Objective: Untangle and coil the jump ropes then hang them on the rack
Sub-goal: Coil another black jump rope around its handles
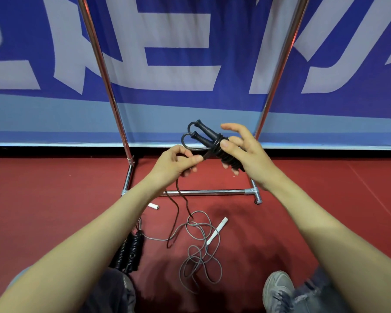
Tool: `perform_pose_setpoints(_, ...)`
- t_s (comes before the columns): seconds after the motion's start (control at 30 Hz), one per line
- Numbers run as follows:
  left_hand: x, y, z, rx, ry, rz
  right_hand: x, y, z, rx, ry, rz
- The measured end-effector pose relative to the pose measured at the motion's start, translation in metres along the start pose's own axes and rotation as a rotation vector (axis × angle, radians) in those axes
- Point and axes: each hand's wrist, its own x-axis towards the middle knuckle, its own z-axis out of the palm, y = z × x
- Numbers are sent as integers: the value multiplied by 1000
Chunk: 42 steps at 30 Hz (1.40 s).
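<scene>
Red floor (303, 222); black rope (221, 154) wound round paired handles (202, 132), tail dangling.

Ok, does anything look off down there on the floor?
Yes: the loose tail of the black rope, hanging from the left hand, lies across the tangled grey rope on the floor. Winding in more may drag that tangle up.

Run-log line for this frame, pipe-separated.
coiling black jump rope | left hand pinches its cord | right hand grips coiled bundle | grey rope tangled on floor | not yet hung
</scene>
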Motion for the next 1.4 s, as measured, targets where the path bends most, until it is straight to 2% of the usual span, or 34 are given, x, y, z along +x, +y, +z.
perform_pose_setpoints(0.07, 2, 3, -7, 27, -12, 69, -2, -2, -2, -6, -118, 9)
perform_pose_setpoints(0.17, 2, 7, -15, 37, -138, 91, -5, -7, -7, -79, -325, 73)
perform_pose_setpoints(0.27, 1, 5, -20, 176, -290, -34, -8, -7, -2, -267, -555, 225)
perform_pose_setpoints(0.33, -1, 2, -17, 258, -358, -71, -10, -1, 7, -415, -647, 308)
perform_pose_setpoints(0.5, -3, -3, -3, 302, -80, 17, -3, 11, 13, -623, -514, 355)
perform_pose_setpoints(0.67, -14, -2, 18, 462, -16, 287, -1, 28, 13, -859, -319, 217)
perform_pose_setpoints(0.77, -14, 0, 24, 406, 90, 380, 5, 34, 10, -769, -104, 168)
perform_pose_setpoints(0.83, -12, 3, 24, 304, 133, 331, 8, 33, 8, -693, 12, 135)
perform_pose_setpoints(0.9, -11, 6, 22, 137, 112, 203, 10, 29, 3, -704, 112, 85)
perform_pose_setpoints(1.0, -10, 8, 14, 35, 74, 128, 12, 22, -7, -630, 188, 67)
perform_pose_setpoints(1.13, -10, 14, 9, -144, 75, 65, 14, 16, -9, -348, 190, 90)
perform_pose_setpoints(1.27, -10, 9, 10, -236, -48, -102, 10, 5, -2, -74, 151, 72)
perform_pose_setpoints(1.4, -4, 4, 2, -133, -47, -113, 4, -3, -3, 85, -5, 30)
